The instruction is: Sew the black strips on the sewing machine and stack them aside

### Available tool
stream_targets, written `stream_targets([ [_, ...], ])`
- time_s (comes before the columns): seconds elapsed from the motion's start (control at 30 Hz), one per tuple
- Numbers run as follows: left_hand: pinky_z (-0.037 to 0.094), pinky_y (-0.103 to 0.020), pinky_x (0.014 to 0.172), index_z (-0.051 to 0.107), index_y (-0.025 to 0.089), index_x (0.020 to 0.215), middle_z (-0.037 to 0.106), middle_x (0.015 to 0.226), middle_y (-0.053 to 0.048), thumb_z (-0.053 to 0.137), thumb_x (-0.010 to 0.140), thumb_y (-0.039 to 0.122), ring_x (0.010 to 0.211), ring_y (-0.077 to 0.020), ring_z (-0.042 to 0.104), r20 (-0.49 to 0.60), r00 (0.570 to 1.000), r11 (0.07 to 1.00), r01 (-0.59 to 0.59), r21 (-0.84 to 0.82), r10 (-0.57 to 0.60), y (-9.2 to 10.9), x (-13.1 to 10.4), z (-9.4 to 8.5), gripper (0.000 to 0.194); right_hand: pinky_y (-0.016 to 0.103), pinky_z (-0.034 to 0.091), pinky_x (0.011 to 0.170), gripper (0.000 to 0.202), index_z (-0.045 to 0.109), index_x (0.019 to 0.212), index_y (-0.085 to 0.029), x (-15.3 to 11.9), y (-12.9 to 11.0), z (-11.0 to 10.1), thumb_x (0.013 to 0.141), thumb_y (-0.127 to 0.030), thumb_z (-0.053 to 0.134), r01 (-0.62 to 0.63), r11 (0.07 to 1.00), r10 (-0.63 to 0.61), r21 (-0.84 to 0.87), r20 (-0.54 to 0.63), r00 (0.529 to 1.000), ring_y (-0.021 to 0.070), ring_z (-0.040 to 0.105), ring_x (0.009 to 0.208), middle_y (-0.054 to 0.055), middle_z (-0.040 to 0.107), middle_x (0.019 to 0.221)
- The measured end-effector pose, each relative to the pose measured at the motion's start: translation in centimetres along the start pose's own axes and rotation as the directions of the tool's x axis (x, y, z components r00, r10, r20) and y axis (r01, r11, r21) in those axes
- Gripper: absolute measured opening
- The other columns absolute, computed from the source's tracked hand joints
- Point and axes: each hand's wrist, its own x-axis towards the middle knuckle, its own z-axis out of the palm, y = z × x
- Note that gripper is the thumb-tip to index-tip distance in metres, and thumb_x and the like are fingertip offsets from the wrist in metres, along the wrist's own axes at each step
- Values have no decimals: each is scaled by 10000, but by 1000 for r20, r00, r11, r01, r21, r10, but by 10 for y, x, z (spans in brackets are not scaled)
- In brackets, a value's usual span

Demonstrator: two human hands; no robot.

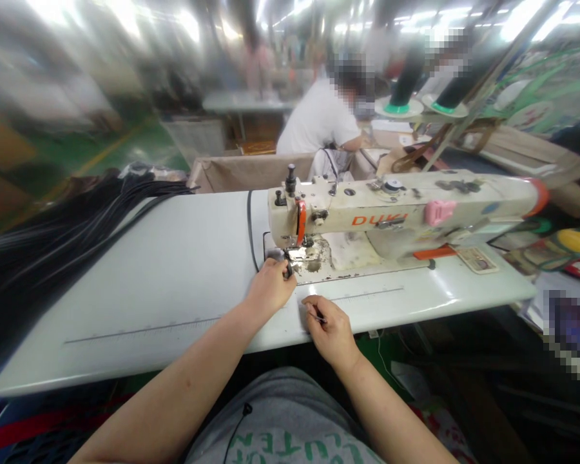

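A cream sewing machine (406, 206) stands on a pale worktable (140, 277). My left hand (273, 283) is at the front left of its needle area, fingers closed round a small dark piece (287, 269). Nearer the table's front edge, my right hand (327, 322) is pinched on a thin object (319, 318) too small to identify. The two hands are apart. A thin black strip (251, 225) curves over the table from its back edge down to my left hand; whether it joins the dark piece is hidden.
Long black strips (62, 258) lie heaped over the table's left side. A fabric-lined bin (251, 174) stands behind the table, with a person in a white shirt (314, 119) beyond. Black thread cones (406, 84) rise at the back right. An orange item (435, 252) lies beside the machine.
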Motion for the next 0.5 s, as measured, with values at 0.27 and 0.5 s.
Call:
stream_targets([
  [0.27, 539, -317, 810, 628, 163, 1213, 645, 1151, -136, 652, 831, 170, 918, -234, 693, 203, 976, 982, -112, 150, 80, 1, -14, -9, 382, 263, 479, 671, 201, 713, 946, -203, 2, -3, -11, 976, -319, 551, -127, 975, 117, 183, 65, 991, 154, 584, 678, 10, 662, 753],
  [0.5, 524, -402, 963, 646, 157, 1143, 581, 1184, -151, 758, 818, 291, 1071, -303, 633, 176, 960, 923, -263, 282, 219, 9, -34, -23, 369, 238, 319, 465, 437, 721, 933, -167, -26, 20, -39, 975, -577, 576, -353, 776, 412, 522, 3, 911, 103, 406, 488, -34, 517, 582],
])
